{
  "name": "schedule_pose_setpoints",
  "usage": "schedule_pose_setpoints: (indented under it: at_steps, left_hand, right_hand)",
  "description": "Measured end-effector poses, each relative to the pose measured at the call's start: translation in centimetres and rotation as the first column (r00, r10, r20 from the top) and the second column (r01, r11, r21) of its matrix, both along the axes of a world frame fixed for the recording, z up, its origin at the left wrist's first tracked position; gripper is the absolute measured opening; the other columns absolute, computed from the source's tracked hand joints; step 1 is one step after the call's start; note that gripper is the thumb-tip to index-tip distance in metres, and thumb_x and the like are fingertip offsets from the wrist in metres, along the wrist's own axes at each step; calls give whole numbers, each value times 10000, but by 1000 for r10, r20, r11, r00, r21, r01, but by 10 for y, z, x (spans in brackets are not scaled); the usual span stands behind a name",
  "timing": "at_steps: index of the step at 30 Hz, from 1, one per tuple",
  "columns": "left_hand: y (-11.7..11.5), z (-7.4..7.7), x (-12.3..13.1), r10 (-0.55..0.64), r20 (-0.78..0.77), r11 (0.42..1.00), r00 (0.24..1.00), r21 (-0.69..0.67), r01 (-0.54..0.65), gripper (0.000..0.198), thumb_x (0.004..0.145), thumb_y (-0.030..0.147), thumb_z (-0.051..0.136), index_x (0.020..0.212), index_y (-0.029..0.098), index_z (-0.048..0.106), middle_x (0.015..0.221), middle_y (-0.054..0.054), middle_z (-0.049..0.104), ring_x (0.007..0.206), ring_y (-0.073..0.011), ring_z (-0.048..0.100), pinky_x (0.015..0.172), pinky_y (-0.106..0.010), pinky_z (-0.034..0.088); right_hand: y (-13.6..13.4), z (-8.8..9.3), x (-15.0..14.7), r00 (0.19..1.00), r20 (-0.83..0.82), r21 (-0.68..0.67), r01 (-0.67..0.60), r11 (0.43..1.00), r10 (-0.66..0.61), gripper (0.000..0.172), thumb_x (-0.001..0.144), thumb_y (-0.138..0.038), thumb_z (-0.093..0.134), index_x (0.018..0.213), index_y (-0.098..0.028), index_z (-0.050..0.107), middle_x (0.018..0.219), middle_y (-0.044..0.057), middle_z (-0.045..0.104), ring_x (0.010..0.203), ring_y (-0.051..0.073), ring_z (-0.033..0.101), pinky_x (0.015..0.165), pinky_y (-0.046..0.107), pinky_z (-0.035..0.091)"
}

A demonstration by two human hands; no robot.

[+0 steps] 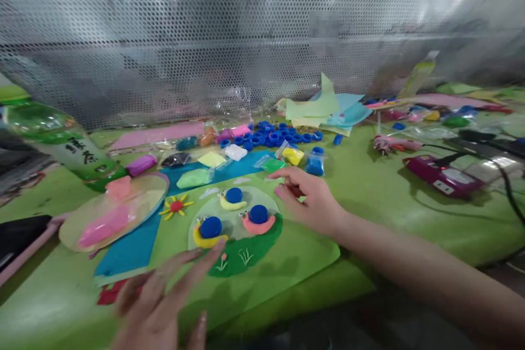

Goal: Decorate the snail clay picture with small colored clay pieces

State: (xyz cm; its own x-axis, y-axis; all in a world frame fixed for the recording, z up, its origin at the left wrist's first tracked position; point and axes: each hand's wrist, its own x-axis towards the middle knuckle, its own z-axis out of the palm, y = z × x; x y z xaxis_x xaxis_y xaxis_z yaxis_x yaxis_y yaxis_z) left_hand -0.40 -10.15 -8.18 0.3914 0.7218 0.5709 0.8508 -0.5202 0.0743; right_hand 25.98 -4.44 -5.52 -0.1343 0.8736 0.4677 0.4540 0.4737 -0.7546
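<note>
Snail picture (303,249) at lower centre seems under decoration, next needing light touch; left hand (158,301) spreads released, right hand (309,197) curls, grasp unclear.

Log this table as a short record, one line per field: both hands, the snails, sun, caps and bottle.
Left hand: index fingertip at the yellow snail, contact unclear
Right hand: fingers bent, pink bit by the fingertips
Snails: three, blue shells; also a pink one, a pale yellow one
Sun: red centre, yellow rays
Blue caps: heaped beyond the snails
Bottle: green-capped, far left
</note>
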Motion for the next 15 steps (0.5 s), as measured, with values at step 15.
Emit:
schedule_pose_setpoints:
  at_steps: [15]
  left_hand:
    - [71,54,8,-385,-72,887,920,-304,348,308,812,176,366,1092,233,482,1046,-29,664,1070,-223,553,947,-435,360]
  right_hand:
    - [62,57,-46,866,-500,-586,-338,736,-1,86,857,-173,469,807,-137,528,551,-81,338,435,50,301,414,183,272]
